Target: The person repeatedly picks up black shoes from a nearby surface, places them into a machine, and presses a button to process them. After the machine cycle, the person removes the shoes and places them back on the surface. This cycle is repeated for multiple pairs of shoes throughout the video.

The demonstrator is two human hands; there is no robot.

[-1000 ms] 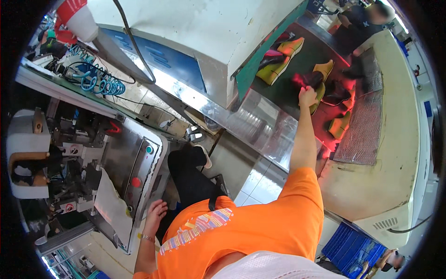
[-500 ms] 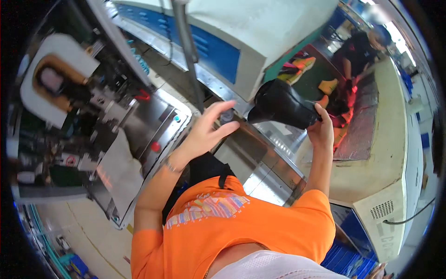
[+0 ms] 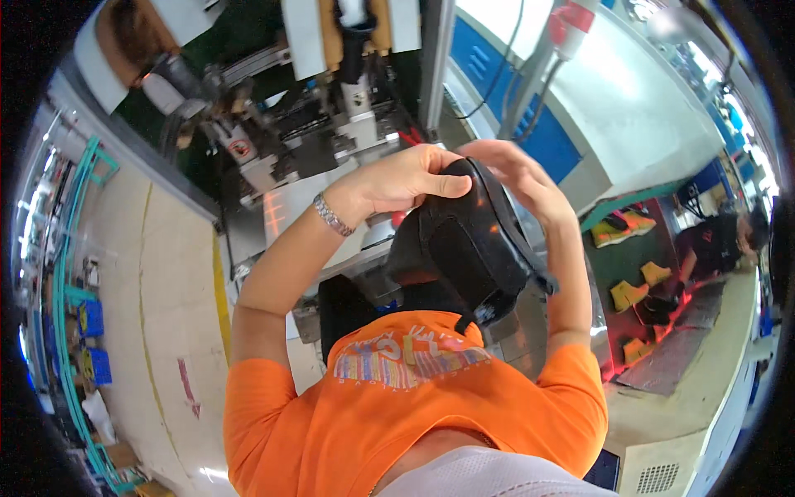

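Working on what step?
— Looks like settling a two-handed hold on the black boot [image 3: 464,257], raised in front of the orange shirt [image 3: 414,431], near the machine [image 3: 360,128].
— Gripping how?
— Pinching the boot's top end with left hand [image 3: 406,178], thumb on near face. Curving right hand [image 3: 527,184] half-open along right side; can't tell if touching.
— Needing what next?
— Probably calls for closing right hand to steady the boot.
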